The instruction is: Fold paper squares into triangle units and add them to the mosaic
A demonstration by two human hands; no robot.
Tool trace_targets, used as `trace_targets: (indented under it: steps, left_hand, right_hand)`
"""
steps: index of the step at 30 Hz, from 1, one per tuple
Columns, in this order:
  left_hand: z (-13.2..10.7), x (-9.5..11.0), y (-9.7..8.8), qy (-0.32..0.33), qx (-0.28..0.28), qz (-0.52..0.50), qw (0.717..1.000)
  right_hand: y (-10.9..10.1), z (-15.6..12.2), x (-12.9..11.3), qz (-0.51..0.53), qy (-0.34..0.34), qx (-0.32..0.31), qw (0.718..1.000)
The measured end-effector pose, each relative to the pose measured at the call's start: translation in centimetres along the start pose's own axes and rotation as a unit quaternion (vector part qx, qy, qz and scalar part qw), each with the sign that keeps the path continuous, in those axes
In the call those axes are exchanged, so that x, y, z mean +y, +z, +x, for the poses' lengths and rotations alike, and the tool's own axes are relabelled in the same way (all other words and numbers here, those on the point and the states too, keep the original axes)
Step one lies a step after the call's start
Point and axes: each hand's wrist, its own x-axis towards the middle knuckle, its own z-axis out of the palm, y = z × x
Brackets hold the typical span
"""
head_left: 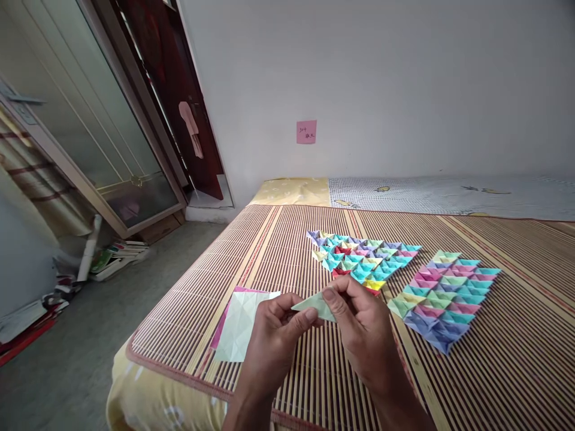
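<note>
A small pale green folded paper (322,308), roughly triangular, is pinched between both my hands above the mat. My left hand (281,329) grips its left part, thumb on top and fingers beneath. On the right side, my right hand (362,320) presses the paper with its thumb, the fingers curled behind. To the left, partly behind my left hand, lie a creased pale green sheet (240,326) and a magenta sheet (220,332) under it. Rows of colourful folded paper pieces (359,254) lie beyond my hands, and another group of folded pieces (444,299) lies to the right.
A striped bamboo mat (202,299) covers the bed, with yellow bedding (166,395) showing at its front edge. A pink note (306,131) is stuck on the wall. Books (119,257) are piled on the floor at left, near a glass-panelled door (99,108).
</note>
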Motion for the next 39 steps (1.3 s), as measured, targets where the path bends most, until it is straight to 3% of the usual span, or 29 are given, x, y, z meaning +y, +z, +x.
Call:
trace_targets:
  steps: [7, 11, 15, 19, 23, 28, 39]
  left_hand:
    - [0.2, 0.1, -1.4, 0.008, -0.066, 0.064, 0.996]
    - [0.3, 0.4, -2.3, -0.001, -0.040, 0.040, 0.998]
    - [0.4, 0.4, -1.9, -0.033, -0.046, 0.045, 0.997]
    - [0.4, 0.1, -1.2, -0.050, -0.054, 0.015, 0.997]
    - [0.6, -0.2, -0.8, -0.041, -0.001, -0.085, 0.996]
    - [1.1, -0.5, -0.4, -0.068, 0.070, -0.229, 0.968]
    - [1.2, -1.3, 0.4, -0.144, 0.138, -0.363, 0.910]
  right_hand:
    - [-0.8, 0.5, 0.0, -0.023, -0.005, -0.006, 1.000]
    - [-1.0, 0.5, 0.1, -0.015, 0.025, -0.077, 0.997]
    - [-0.6, 0.4, 0.0, 0.017, 0.057, -0.155, 0.986]
    - [-0.5, 0.4, 0.0, 0.046, 0.077, -0.151, 0.984]
    - [-1.1, 0.6, 0.1, 0.101, 0.087, -0.147, 0.980]
    - [-1.1, 0.7, 0.7, 0.156, 0.105, -0.182, 0.965]
    - [-0.3, 0.3, 0.7, 0.173, 0.091, -0.153, 0.969]
